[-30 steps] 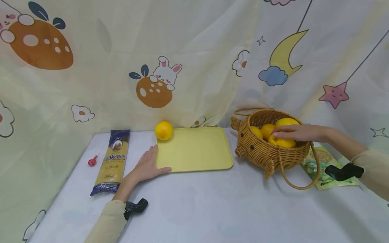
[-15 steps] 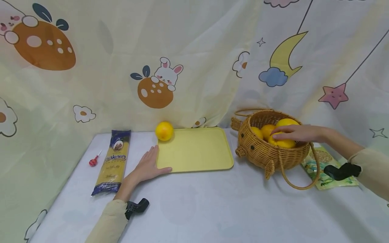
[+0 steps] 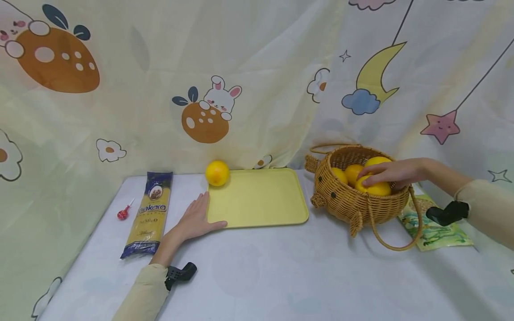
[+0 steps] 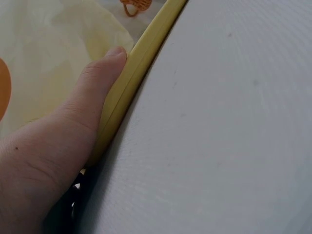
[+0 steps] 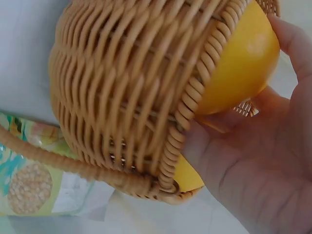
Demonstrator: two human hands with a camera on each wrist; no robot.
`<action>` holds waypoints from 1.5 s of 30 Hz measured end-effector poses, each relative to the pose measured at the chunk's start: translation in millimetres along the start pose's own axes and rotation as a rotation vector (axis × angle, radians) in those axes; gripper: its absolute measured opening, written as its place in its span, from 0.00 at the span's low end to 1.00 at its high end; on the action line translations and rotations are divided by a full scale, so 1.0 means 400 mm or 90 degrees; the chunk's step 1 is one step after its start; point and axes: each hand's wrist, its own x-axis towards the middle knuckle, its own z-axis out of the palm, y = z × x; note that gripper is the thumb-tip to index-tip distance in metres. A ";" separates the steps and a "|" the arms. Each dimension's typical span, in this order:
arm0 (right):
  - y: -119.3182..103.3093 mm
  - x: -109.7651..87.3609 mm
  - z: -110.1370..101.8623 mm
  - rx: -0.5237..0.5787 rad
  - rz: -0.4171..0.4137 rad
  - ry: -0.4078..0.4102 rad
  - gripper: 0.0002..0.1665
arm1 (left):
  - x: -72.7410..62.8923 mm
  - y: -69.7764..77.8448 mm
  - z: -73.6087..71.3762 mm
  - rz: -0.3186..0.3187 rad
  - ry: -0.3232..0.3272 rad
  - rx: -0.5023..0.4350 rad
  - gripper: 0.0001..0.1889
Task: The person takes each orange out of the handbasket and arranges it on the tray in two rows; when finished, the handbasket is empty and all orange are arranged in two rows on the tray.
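Observation:
My left hand [image 3: 197, 219] rests at the near left corner of a yellow tray [image 3: 261, 200], fingers straight along its left side. In the left wrist view the thumb [image 4: 92, 85] lies along the tray's rim [image 4: 127, 85]. On the tray's far left corner sits a round yellow-orange fruit [image 3: 217, 173]. At the right, my right hand [image 3: 397, 172] reaches into a wicker basket [image 3: 345, 207] and grips a yellow fruit [image 5: 243, 58] near its rim. Several other yellow and orange fruits [image 3: 353, 173] lie in the basket.
A pasta bag [image 3: 148, 214] and a red lollipop [image 3: 122, 214] lie left of the tray. A green printed packet [image 3: 443, 232] lies partly behind the basket, whose handle [image 3: 395, 246] loops down onto the table. A patterned curtain [image 3: 273, 89] hangs behind.
My right hand has shifted slightly, its fingers bending further down round the yellow fruit in the basket. The left hand and tray have stayed in place.

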 end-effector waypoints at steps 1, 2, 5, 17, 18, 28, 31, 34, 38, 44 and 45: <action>-0.004 0.002 -0.006 -0.001 0.005 -0.009 0.40 | 0.000 -0.001 0.000 -0.002 0.001 0.001 0.69; -0.008 0.004 -0.012 0.000 0.012 -0.019 0.40 | 0.000 -0.002 0.001 -0.004 0.002 0.001 0.69; -0.024 0.010 -0.026 -0.003 0.032 -0.044 0.38 | 0.000 -0.003 0.001 0.000 0.007 0.004 0.69; -0.067 0.037 -0.040 -0.065 0.102 -0.070 0.46 | 0.002 0.000 0.003 0.001 0.004 -0.004 0.69; -0.067 0.037 -0.040 -0.066 0.101 -0.069 0.46 | 0.001 0.001 0.003 0.001 0.004 -0.004 0.69; -0.045 0.016 -0.039 -0.040 0.074 -0.043 0.45 | 0.001 0.005 0.002 0.001 0.002 -0.001 0.69; -0.039 0.008 -0.041 -0.024 0.054 -0.040 0.44 | 0.000 0.003 0.001 -0.002 0.004 -0.002 0.69; -0.037 -0.001 -0.049 -0.026 0.034 -0.040 0.44 | -0.002 0.001 0.001 0.004 0.007 -0.002 0.69; -0.045 -0.021 -0.068 -0.042 0.014 -0.040 0.42 | -0.004 0.000 0.001 0.011 0.007 0.000 0.69; -0.086 -0.069 -0.109 -0.092 -0.031 0.016 0.38 | -0.002 0.002 0.002 0.011 0.007 -0.003 0.69; -0.094 -0.076 -0.116 -0.103 -0.035 0.028 0.38 | -0.002 0.003 0.003 0.010 0.007 -0.002 0.69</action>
